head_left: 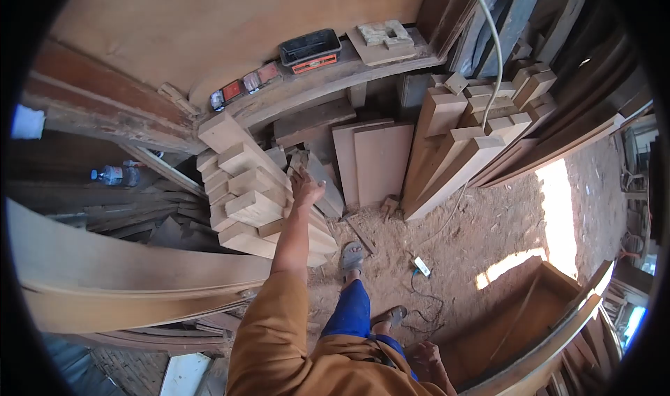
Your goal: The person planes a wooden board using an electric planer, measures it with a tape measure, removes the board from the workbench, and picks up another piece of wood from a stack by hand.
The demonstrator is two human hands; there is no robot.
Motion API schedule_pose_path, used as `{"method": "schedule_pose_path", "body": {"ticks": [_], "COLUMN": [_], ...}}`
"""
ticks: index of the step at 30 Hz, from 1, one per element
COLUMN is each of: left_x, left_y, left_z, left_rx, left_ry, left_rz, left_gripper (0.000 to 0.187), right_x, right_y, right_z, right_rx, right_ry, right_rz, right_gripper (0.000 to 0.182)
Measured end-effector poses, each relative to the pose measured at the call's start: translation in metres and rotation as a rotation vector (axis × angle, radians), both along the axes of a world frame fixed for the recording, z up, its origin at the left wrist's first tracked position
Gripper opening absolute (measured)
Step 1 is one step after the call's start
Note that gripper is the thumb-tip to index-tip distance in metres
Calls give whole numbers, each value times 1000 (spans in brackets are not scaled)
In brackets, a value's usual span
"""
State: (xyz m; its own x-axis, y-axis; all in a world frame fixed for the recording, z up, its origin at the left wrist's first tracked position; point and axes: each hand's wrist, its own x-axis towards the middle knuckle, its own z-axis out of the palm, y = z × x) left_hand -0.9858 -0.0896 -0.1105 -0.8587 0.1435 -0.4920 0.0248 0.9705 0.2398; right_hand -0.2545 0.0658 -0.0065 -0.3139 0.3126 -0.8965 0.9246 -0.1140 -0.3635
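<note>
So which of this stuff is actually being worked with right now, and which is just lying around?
In hand:
left hand, reaching onto the stack of wood blocks

Lying about:
right hand, low at the side, holding nothing I can see
black tray on the ledge
leaning boards
water bottle
white cable

The stack of wood blocks (255, 200) sits at ten o'clock from the person's feet, with the left hand (305, 188) resting on its right edge. Flat boards (373, 162) lean at twelve o'clock, behind the sandalled foot (351, 258). A second pile of timbers (467, 141) leans at one o'clock. The black tray (310, 48) sits on the ledge (314, 85) above, at twelve. The right hand (427, 360) hangs at five o'clock.
</note>
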Motion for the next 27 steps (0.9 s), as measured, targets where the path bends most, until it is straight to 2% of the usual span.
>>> {"method": "schedule_pose_path", "body": {"ticks": [2,3,7,10,13,14,16,18,19,20,23,27], "left_x": [-25,-34,-48,-47,-35,-25,3,19,30,39,68,114], "left_y": [4,7,0,19,27,31,30,21,17,17,17,2], "left_z": [-16,-16,-73,-25,-17,-16,-31,-39,-36,-30,6,101], "left_rx": [-57,-82,-151,-217,-205,-186,-141,40,125,119,116,202], "left_ry": [-58,-94,-56,-49,-163,-158,-144,-134,-135,-110,-31,81], "left_rz": [28,65,115,190,243,281,367,335,312,267,130,-88], "left_gripper": [105,106,106,104,100,100,100,100,100,99,96,95], "right_x": [-14,-3,-69,-69,-61,-60,-36,-47,-83,-124,-147,-172], "right_y": [-5,-6,7,15,13,10,1,0,-2,1,6,13], "right_z": [9,-1,43,39,19,12,-22,-16,7,30,33,29], "right_rx": [-151,-80,18,-60,-91,-90,-20,-13,-55,-101,-98,-228], "right_ry": [-193,-62,-222,-229,-180,-156,52,67,-27,-113,-71,-9], "right_rz": [-329,-168,-59,-167,-283,-316,-6,25,-102,-225,-246,-391], "right_gripper": [29,29,27,31,34,34,35,36,37,38,43,51]}}
